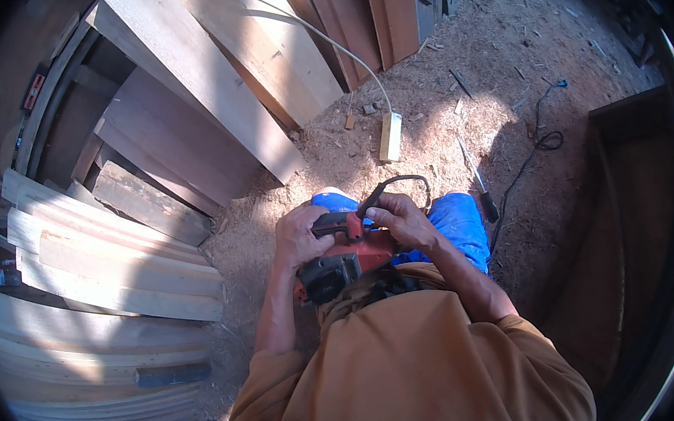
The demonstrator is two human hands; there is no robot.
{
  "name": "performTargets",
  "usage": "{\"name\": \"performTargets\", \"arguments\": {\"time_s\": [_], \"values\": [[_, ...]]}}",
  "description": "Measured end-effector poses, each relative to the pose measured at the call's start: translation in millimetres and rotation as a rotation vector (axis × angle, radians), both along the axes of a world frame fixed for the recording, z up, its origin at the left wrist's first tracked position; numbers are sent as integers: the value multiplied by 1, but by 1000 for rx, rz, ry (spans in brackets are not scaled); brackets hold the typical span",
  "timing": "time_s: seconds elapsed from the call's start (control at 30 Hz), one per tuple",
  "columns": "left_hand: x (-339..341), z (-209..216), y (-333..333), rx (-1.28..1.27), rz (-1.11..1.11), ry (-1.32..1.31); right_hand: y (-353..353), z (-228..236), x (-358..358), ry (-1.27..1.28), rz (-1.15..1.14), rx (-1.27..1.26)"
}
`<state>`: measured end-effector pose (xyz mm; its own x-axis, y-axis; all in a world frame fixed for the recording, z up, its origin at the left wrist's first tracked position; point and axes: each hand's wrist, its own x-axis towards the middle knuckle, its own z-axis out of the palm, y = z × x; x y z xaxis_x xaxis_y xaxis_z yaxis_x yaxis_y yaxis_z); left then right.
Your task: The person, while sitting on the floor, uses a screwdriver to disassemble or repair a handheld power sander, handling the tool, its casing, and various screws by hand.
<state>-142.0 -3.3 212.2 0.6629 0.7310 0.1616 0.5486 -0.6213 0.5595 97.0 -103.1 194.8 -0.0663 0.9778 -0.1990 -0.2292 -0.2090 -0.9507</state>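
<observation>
A red and black corded power tool, by its shape an electric planer (355,259), is held close against my body, above my lap. My left hand (299,237) is closed around its left side, by the black top handle. My right hand (404,218) is closed on the other end of the handle, with the thumb beside the base of the black cord (393,181). The cord loops up and over behind that hand. The undersides of the tool and the fingertips of both hands are hidden.
Long boards (202,77) lean at the upper left; curved planks (107,265) are stacked at the left. A pale power strip (390,137) with a white cable lies ahead on sawdust-covered ground. Right of my knee are a screwdriver (489,205), a black plug cord (548,140) and a dark wooden frame (627,105).
</observation>
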Motion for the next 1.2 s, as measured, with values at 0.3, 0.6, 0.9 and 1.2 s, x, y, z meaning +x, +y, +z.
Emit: {"name": "performTargets", "arguments": {"time_s": [0.3, 0.6, 0.9, 1.2], "values": [[8, 8, 1, -114, 36, 69, -6, 22, 3, -619, 245, 83], [14, 4, 2, -86, 52, 114, -11, 27, 2, -796, 221, 316], [16, 1, 6, -130, 106, 179, -31, 26, 4, -659, 91, 396], [22, 3, 4, -113, 70, 165, -31, 25, 11, -705, 110, 272]]}}
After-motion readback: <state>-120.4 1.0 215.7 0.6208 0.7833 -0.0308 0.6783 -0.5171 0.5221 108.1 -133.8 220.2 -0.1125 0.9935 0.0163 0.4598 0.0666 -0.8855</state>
